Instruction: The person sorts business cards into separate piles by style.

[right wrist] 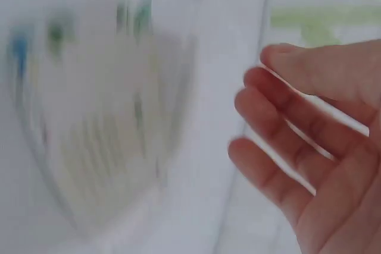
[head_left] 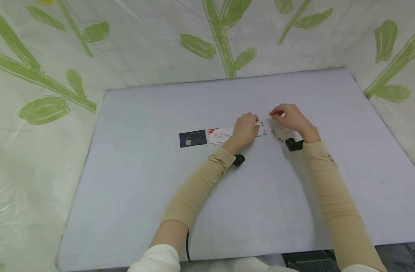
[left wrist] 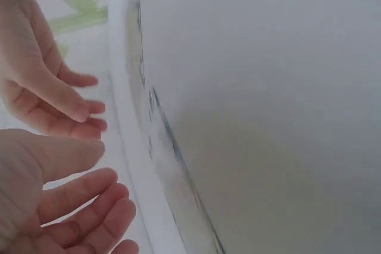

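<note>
My left hand (head_left: 246, 128) is over the row of cards, partly covering a white card with dark floral marks (head_left: 261, 129). In the left wrist view, the fingers of this hand (left wrist: 77, 194) are loosely bent with nothing between them. To the right, my right hand (head_left: 290, 117) is above a pale, patterned piece (head_left: 279, 133), its outline partly hidden by the wrist. The right wrist view shows this patterned piece (right wrist: 101, 129) blurred, with green and blue patches. There the right hand's relaxed fingers (right wrist: 280, 165) hold nothing.
Left of my left hand lie a white card with red flowers (head_left: 217, 139) and a dark card with a QR code (head_left: 193, 141). All lie on a pale cloth-covered table (head_left: 142, 189). Behind it hangs a white sheet (head_left: 142, 45) with green leaf drawings.
</note>
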`<state>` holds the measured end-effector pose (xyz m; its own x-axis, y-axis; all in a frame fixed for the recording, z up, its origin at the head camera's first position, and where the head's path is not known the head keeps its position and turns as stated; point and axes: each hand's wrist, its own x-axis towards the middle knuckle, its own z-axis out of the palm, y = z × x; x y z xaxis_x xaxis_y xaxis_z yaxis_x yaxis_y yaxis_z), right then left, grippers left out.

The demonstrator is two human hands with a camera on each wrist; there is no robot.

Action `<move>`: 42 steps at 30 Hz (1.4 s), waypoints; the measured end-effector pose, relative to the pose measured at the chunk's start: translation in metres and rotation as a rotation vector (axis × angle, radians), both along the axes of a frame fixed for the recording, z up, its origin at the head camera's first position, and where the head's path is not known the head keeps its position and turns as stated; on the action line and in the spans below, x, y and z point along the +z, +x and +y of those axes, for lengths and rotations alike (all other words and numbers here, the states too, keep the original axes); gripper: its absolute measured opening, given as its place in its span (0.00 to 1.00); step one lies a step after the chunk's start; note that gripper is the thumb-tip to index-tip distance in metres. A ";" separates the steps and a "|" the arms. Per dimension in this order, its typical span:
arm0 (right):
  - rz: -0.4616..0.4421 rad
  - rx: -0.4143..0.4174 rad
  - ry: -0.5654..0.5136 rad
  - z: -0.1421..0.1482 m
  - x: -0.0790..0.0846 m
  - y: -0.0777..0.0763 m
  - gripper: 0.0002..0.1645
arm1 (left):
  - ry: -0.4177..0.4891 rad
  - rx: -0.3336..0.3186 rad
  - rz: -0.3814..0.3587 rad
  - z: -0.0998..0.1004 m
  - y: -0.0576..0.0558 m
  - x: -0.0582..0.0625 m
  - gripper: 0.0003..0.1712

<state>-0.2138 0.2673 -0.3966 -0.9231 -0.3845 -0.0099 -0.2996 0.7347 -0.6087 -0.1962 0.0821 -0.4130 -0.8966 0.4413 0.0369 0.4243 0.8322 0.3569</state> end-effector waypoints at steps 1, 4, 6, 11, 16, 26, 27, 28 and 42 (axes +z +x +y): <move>-0.006 0.012 0.012 0.007 0.002 0.000 0.12 | -0.005 0.000 0.007 0.007 0.002 -0.001 0.13; -0.050 0.038 0.071 0.025 0.005 0.000 0.16 | -0.080 0.001 0.029 0.029 0.008 -0.005 0.16; -0.096 0.041 0.115 0.034 0.004 0.003 0.20 | -0.155 0.005 0.033 0.043 0.013 -0.008 0.17; -0.162 0.034 0.186 0.043 -0.002 0.009 0.25 | -0.299 0.030 0.023 0.065 0.018 -0.013 0.20; -0.147 0.038 0.210 0.046 -0.005 0.011 0.25 | -0.369 0.035 -0.003 0.077 0.018 -0.011 0.17; -0.094 0.044 0.187 0.045 -0.006 0.009 0.23 | -0.338 0.051 -0.007 0.078 0.017 -0.012 0.21; -0.080 0.046 0.177 0.046 -0.006 0.009 0.23 | -0.328 0.052 -0.006 0.077 0.016 -0.012 0.21; -0.064 0.048 0.164 0.046 -0.007 0.009 0.23 | -0.315 0.051 -0.003 0.077 0.015 -0.013 0.22; 0.010 -0.218 -0.104 0.045 -0.001 0.011 0.10 | 0.371 -0.044 -0.071 0.039 -0.002 0.001 0.13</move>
